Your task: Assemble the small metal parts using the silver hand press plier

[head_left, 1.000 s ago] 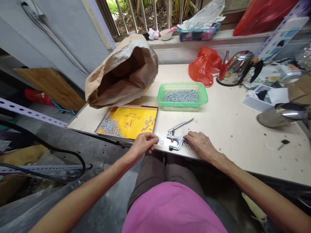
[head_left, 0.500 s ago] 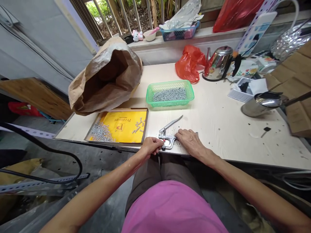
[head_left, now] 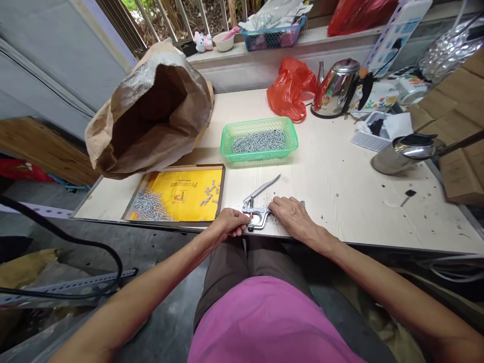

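A metal snap-press plier (head_left: 257, 209) lies at the near edge of the pale table (head_left: 340, 176), its long handle pointing away to the right. My left hand (head_left: 227, 225) is pinched shut at the plier's jaw, on something too small to name. My right hand (head_left: 289, 216) rests fingers-down on the plier's lower handle, over a scatter of tiny parts. A shallow tray with a yellow sheet (head_left: 181, 194) sits left of my left hand, holding a heap of small metal pieces (head_left: 148, 205) and several loose ones (head_left: 210, 192).
A green basket (head_left: 259, 141) of metal pieces stands behind the plier. An open brown paper sack (head_left: 151, 116) lies at the back left. A red bag (head_left: 289, 88), a steel kettle (head_left: 336, 88), a steel pot (head_left: 404, 154) and cardboard boxes (head_left: 461, 151) crowd the right.
My left hand has moved right from the table edge up to the plier's jaw. My right hand stays on the plier. The view has tilted and shifted slightly.
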